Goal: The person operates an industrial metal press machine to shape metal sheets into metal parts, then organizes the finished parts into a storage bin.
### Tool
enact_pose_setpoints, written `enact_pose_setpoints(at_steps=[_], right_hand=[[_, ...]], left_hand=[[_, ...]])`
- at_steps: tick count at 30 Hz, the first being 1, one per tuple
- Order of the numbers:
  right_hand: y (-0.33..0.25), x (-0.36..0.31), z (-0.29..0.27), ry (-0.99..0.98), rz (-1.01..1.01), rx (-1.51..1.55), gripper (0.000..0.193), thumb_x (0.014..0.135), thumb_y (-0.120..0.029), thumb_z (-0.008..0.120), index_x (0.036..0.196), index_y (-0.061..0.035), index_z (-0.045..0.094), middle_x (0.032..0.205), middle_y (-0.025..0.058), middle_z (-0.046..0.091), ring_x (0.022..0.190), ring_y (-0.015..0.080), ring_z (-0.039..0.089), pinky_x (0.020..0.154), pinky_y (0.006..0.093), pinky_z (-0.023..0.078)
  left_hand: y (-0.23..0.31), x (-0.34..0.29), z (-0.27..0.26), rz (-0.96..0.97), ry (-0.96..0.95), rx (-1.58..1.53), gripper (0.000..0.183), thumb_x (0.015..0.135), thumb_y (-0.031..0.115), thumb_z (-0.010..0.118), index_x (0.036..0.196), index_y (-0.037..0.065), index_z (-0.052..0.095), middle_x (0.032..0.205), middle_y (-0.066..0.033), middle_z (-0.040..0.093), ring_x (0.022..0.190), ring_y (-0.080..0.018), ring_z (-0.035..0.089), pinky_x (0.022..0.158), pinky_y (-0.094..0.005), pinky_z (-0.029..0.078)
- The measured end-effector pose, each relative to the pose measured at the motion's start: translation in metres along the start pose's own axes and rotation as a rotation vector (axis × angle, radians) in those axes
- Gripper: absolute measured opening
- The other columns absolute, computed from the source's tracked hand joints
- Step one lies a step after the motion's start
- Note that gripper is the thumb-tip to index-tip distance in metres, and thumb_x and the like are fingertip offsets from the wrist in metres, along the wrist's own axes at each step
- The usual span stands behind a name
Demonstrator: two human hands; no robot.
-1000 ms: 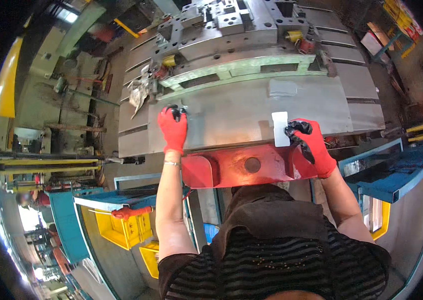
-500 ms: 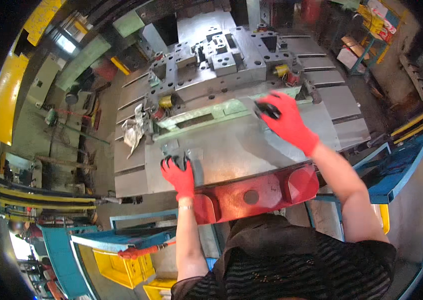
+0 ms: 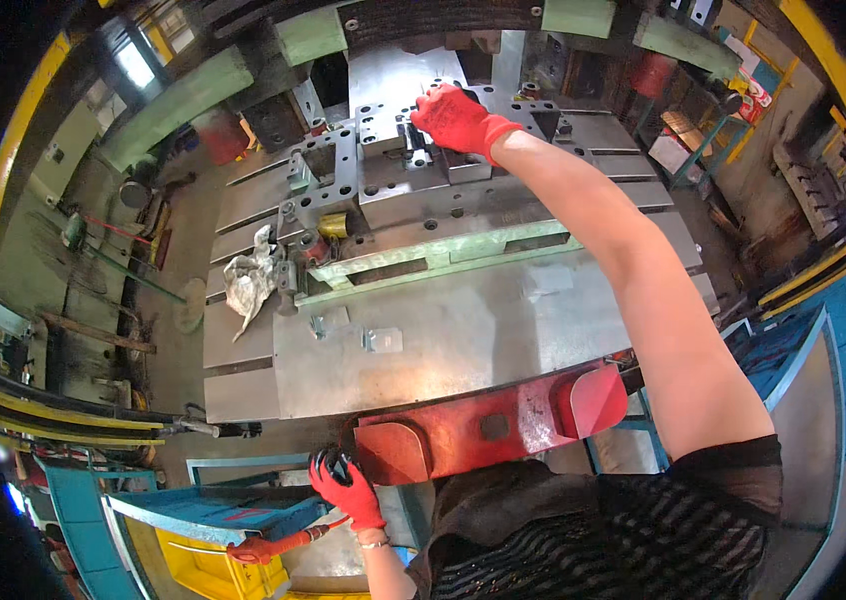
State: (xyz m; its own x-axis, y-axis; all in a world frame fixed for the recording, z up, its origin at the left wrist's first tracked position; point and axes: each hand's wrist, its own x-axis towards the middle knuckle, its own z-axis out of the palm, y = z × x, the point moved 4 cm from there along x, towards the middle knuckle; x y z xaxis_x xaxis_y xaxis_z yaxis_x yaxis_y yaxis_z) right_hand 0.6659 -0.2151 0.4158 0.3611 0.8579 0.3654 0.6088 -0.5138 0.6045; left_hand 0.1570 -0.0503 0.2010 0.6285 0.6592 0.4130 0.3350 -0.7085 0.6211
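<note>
My right hand [image 3: 455, 120], in a red glove with a dark palm, reaches far forward over the steel die [image 3: 383, 190] on the press bed. Its fingers are bent down on the upper block; what they hold, if anything, is hidden. My left hand [image 3: 346, 492], gloved alike, is low on the left beside the red bracket [image 3: 458, 430]. Its fingers are loosely bent and apart, with nothing visible between them. Two small, thin, shiny pieces [image 3: 383, 340] lie on the flat steel plate [image 3: 443, 365] between the die and the bracket.
A crumpled pale cloth [image 3: 253, 280] lies left of the die. Yellow [image 3: 333, 225] and red [image 3: 313, 245] cylindrical fittings stand at the die's front left. Below left are a blue-framed stand [image 3: 233, 510], a red-handled tool [image 3: 273, 545] and a yellow crate [image 3: 193, 565]. Press uprights flank the bed.
My right hand has moved forward from above the plate onto the upper die block. My left hand has drawn back from the small pieces, down past the bracket's left end. The view has shifted.
</note>
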Motion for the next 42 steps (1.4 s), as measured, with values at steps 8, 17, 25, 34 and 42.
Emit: enact_pose_setpoints(at_steps=[8,17,25,34,42], right_hand=[[-0.002,0.019,0.019,-0.162,0.011,0.013,0.013,0.068,-0.016,0.063,0.079,-0.0100,0.065,0.083,0.0089,0.064,0.082,0.0236,0.062,0.067,0.0373,0.048],[0.003,0.020,0.019,-0.032,-0.232,0.000,0.012,0.073,-0.018,0.059,0.079,-0.0094,0.065,0.075,0.0083,0.066,0.068,0.0247,0.065,0.054,0.0373,0.049],[-0.001,0.016,0.004,-0.125,-0.276,0.046,0.012,0.074,-0.015,0.058,0.081,-0.0071,0.064,0.079,0.0097,0.066,0.074,0.0265,0.066,0.061,0.0369,0.051],[-0.007,0.027,0.011,-0.161,-0.321,0.046,0.012,0.077,-0.010,0.054,0.086,-0.0076,0.062,0.086,0.0082,0.066,0.078,0.0262,0.066,0.065,0.0365,0.052],[-0.007,0.021,0.022,-0.003,-0.284,-0.023,0.013,0.073,-0.016,0.056,0.082,-0.0094,0.063,0.081,0.0073,0.065,0.077,0.0231,0.064,0.062,0.0343,0.050]], left_hand=[[-0.022,0.002,-0.002,-0.019,0.029,0.009,0.033,0.072,0.004,0.061,0.104,0.001,0.056,0.116,-0.0193,0.053,0.112,-0.0377,0.045,0.098,-0.0479,0.032],[-0.017,0.002,0.011,-0.049,0.045,0.056,0.035,0.073,0.004,0.063,0.107,-0.001,0.056,0.117,-0.0192,0.053,0.110,-0.0359,0.047,0.097,-0.0443,0.035],[-0.022,-0.016,-0.001,-0.044,0.026,0.006,0.034,0.071,0.001,0.061,0.105,-0.001,0.056,0.113,-0.0194,0.053,0.108,-0.0369,0.047,0.096,-0.0466,0.035],[-0.010,-0.033,0.004,-0.081,0.010,-0.023,0.036,0.071,0.005,0.061,0.107,0.000,0.055,0.114,-0.0202,0.052,0.109,-0.0381,0.045,0.096,-0.0472,0.034],[-0.008,-0.043,-0.013,-0.089,0.059,-0.068,0.036,0.072,0.005,0.062,0.107,0.001,0.055,0.112,-0.0186,0.053,0.107,-0.0384,0.046,0.096,-0.0471,0.034]])
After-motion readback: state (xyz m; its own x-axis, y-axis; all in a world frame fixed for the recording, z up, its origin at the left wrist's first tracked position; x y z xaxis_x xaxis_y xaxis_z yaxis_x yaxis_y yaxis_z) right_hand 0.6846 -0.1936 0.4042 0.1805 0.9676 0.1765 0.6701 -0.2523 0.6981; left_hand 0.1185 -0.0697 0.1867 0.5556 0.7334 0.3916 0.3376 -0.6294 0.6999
